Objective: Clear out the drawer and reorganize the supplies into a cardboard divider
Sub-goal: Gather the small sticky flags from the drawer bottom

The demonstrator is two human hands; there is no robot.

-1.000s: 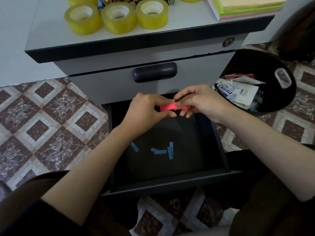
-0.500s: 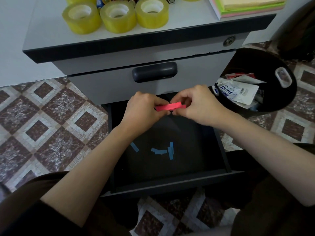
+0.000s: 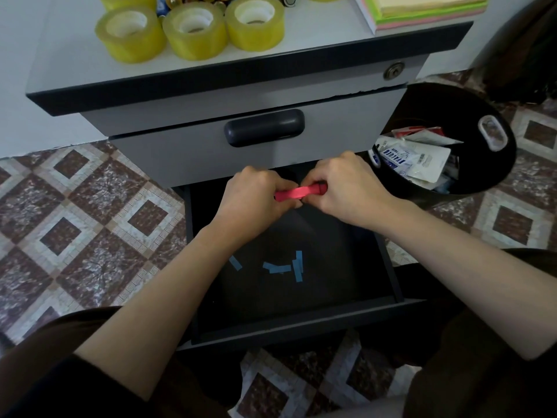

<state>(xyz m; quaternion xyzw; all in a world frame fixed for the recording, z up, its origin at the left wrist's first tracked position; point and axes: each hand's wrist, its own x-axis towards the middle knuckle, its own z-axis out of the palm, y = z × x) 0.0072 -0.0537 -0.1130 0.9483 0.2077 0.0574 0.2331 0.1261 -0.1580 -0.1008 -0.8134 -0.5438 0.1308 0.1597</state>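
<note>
- Nearest to me, dark sleeves (image 3: pixel 60 381) frame the bottom edge, and both bare forearms reach forward over the open drawer (image 3: pixel 301 330).
- The drawer is the lowest one, pulled out over the patterned tile floor (image 3: pixel 75 206). On its dark bottom I count a few small blue strips (image 3: pixel 281 267), scattered loosely near the middle.
- Above the back part of the drawer, the left hand (image 3: pixel 253 197) and right hand (image 3: pixel 346 188) are drawn close together, knuckles up.
- Between them I see a thin red strip bundle (image 3: pixel 297 193) lying roughly level. The left fingers pinch its left end and the right fingers curl round its right end.
- Just behind the hands is the closed grey drawer above, with its dark handle (image 3: pixel 264 127).
- To the right of the cabinet stands a black bin (image 3: pixel 446 107) holding white and red packets (image 3: pixel 413 158).
- Farther back, a round lock (image 3: pixel 394 70) sits at the cabinet's upper right.
- On the cabinet top (image 3: pixel 316 34) I see three yellow tape rolls (image 3: pixel 194 30) in a row, and a stack of coloured paper (image 3: pixel 422 10) at the right.
</note>
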